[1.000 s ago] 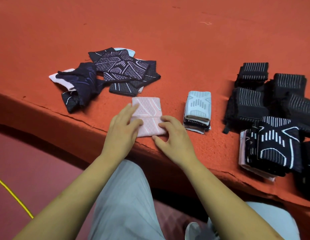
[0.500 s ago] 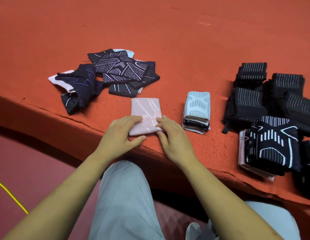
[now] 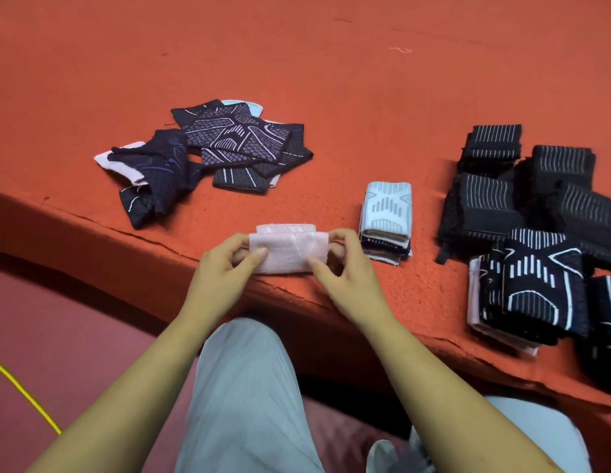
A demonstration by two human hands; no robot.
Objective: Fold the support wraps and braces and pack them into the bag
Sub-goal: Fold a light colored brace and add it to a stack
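A pale pink support wrap (image 3: pixel 287 249), folded into a short band, is held up at the near edge of the orange table (image 3: pixel 365 97). My left hand (image 3: pixel 222 271) pinches its left end between thumb and fingers. Its right end is pinched by my right hand (image 3: pixel 348 271). A small stack of folded wraps with a light blue one on top (image 3: pixel 387 213) stands just to the right. Loose dark patterned braces (image 3: pixel 208 151) lie in a heap farther back on the left. No bag is in view.
Black ribbed folded wraps (image 3: pixel 522 189) pile up at the right, with a stack of black-and-white patterned ones (image 3: pixel 536 288) in front near the edge. My grey-trousered legs (image 3: pixel 242 397) are below the table. A yellow cord (image 3: pixel 24 394) crosses the floor at lower left.
The pink wrap lay flat under both hands; its near half has been folded over, and both hands now hold it lifted at the table's edge.
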